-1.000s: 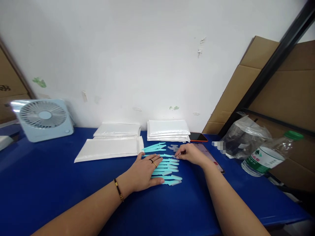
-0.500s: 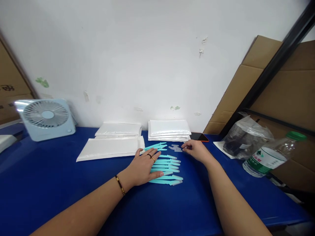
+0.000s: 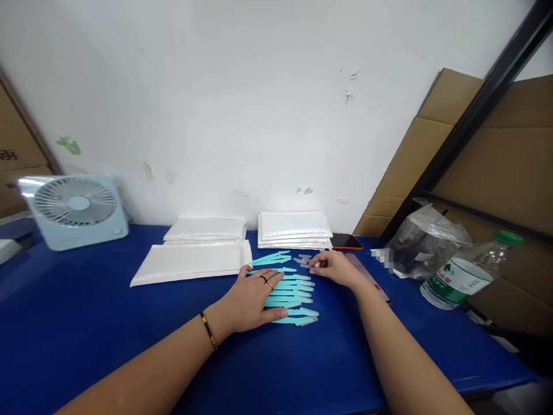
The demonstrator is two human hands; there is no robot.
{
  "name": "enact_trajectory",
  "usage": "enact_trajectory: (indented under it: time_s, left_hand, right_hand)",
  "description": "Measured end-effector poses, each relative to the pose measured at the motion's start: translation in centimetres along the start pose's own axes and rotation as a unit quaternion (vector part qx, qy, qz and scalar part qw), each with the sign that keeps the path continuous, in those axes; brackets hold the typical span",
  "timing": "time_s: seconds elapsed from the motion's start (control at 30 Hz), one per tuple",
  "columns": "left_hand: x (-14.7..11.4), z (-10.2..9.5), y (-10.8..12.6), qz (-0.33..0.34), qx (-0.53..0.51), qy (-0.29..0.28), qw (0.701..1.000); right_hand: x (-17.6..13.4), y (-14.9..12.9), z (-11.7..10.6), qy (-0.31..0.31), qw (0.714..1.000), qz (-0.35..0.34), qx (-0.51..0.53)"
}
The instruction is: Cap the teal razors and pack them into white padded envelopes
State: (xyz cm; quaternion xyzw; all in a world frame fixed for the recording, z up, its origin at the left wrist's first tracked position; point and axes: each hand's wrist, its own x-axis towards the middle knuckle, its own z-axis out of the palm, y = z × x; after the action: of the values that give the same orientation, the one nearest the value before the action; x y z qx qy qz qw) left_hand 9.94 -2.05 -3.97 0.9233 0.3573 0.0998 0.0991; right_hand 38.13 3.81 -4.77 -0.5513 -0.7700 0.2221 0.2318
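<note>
Several turquoise eyebrow razors (image 3: 298, 312) lie side by side on the blue table, blades to the right, many with clear caps. Across their handles rests my left hand (image 3: 254, 297), palm down, fingers spread. A few more razors (image 3: 270, 259) lie beyond its fingertips; no caps show on these. Small loose clear caps (image 3: 303, 259) form a little pile to their right. Beside that pile, my right hand (image 3: 334, 268) has thumb and forefinger pinched together on a small pale piece that looks like one such cap. Part of the razor handles is hidden under my left hand.
White padded mailers (image 3: 190, 259) lie at the back left, with another stack (image 3: 295, 229) against the wall. A dark phone (image 3: 348, 241) and a lit phone (image 3: 367, 274) are near my right arm. Farther out stand a water bottle (image 3: 460, 279), a plastic bag (image 3: 425, 242) and a fan (image 3: 78, 210).
My right hand has moved left and slightly down, closer to the razors, uncovering the lit phone. My left hand stays on the handles. The whole view has shifted slightly.
</note>
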Motion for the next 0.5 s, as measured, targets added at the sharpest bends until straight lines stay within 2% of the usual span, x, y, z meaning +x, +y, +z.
enact_trajectory:
  time_s: [0.33, 0.5]
  left_hand:
    - [0.1, 0.2, 0.1, 0.008, -0.017, 0.008, 1.0]
    - [0.1, 0.3, 0.0, 0.007, -0.014, 0.008, 1.0]
  right_hand:
    - [0.4, -1.8, 1.9, -0.019, 0.997, -0.072, -0.001]
    - [0.2, -2.1, 1.4, 0.004, 0.994, -0.091, -0.062]
